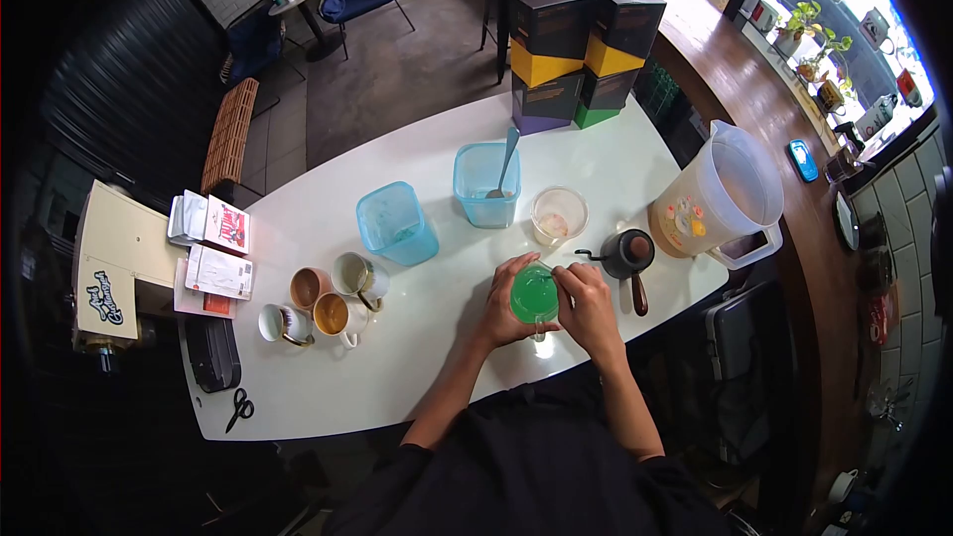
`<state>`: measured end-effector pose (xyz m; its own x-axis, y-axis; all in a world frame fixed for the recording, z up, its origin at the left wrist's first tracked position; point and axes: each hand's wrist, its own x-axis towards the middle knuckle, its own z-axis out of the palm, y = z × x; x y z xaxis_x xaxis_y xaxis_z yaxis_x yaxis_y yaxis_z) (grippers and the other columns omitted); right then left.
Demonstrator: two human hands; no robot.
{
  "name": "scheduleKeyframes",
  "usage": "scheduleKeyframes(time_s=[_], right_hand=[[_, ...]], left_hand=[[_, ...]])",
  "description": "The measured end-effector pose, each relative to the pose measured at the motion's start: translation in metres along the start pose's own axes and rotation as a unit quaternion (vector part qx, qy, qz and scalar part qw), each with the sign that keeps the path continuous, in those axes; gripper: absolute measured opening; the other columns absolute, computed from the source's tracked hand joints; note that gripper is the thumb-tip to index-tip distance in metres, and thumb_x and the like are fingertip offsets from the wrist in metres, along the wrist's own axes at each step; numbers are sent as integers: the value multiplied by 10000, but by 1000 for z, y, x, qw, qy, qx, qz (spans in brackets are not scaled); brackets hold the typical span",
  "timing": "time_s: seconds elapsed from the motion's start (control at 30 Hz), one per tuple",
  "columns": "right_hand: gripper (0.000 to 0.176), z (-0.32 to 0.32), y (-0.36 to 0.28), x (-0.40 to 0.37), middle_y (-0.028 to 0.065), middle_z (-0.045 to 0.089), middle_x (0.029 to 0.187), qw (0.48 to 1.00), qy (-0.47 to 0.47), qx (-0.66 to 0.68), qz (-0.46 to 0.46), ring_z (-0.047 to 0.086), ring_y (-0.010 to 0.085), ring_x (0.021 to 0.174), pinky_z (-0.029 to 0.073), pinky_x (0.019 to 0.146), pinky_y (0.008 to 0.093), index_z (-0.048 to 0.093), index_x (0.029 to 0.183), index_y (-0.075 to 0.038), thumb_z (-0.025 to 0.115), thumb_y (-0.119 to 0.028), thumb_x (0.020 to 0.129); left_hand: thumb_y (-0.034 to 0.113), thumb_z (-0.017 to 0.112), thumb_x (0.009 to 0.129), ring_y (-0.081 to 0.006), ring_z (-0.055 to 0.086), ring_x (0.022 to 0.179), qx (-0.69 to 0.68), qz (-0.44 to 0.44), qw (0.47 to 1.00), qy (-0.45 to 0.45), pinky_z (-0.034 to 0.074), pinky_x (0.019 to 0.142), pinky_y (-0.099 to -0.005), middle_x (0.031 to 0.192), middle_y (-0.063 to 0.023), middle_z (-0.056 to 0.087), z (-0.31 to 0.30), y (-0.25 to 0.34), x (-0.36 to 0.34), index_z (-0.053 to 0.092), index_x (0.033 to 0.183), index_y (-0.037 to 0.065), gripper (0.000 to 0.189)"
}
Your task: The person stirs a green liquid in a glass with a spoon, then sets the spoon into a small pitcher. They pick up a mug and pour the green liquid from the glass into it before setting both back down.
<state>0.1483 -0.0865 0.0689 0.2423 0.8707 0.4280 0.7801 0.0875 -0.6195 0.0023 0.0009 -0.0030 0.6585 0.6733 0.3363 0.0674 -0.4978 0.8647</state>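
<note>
A clear glass mug of bright green liquid [536, 298] stands near the front edge of the white table. My left hand [502, 310] is wrapped round its left side, thumb below and fingers at the far rim. Over the right rim, my right hand [586, 306] pinches a thin, spoon-like utensil [542, 270] that dips into the liquid; its lower end is hidden. Just beyond the mug is a clear plastic cup [559, 214] with pinkish residue. To the right sits a small black pot [627, 254] with a brown wooden handle.
Two blue plastic tubs [397, 222] stand farther back, one with a spoon [508, 161] inside. Several mugs [338, 314] cluster at left, near scissors [239, 409] and a black case [212, 351]. A large plastic pitcher [717, 197] is right; stacked boxes [551, 20] stand at the back.
</note>
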Motion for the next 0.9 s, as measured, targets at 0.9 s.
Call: scheduleKeyframes(time_s=[0.9], right_hand=[[149,-4,-2,-2,146,629,821,1000,-24,7,15,602,348,796,477,740,433,696,1004,5,663,-8,860]], left_hand=[[489,926,599,-370,243,1499,45,-42,984,-165,232,1230,-487,1583,-145,330,-34,21,-4,220,1575,91,1269]])
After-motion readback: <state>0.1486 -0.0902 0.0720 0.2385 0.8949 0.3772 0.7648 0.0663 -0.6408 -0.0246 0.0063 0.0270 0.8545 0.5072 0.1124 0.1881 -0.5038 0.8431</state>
